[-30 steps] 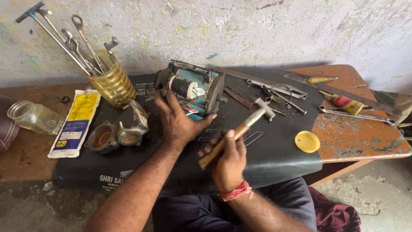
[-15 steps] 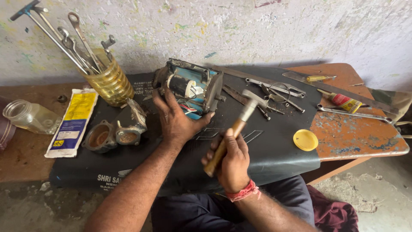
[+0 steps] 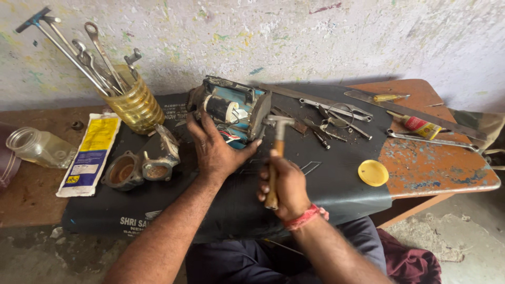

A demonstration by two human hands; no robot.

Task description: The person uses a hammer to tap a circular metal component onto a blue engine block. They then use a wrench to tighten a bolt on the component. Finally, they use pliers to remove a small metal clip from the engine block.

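Head view | your left hand point(image 3: 218, 150) lies flat, pinning the blue motor unit point(image 3: 231, 110) on the black mat point(image 3: 336, 173) | your right hand point(image 3: 284, 186) grips the hammer point(image 3: 275, 150), head at the unit's end plate | casing still assembled, two housings point(image 3: 139, 168) already apart beside it.

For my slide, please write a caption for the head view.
Left hand steadies a blue motor housing; right hand holds a hammer beside it.

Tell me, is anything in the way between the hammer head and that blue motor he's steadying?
Nothing visible. The hammer, gripped in the right hand, has its head right at the end plate of the motor. The left hand rests on the motor's near side, beside that spot, not across it.
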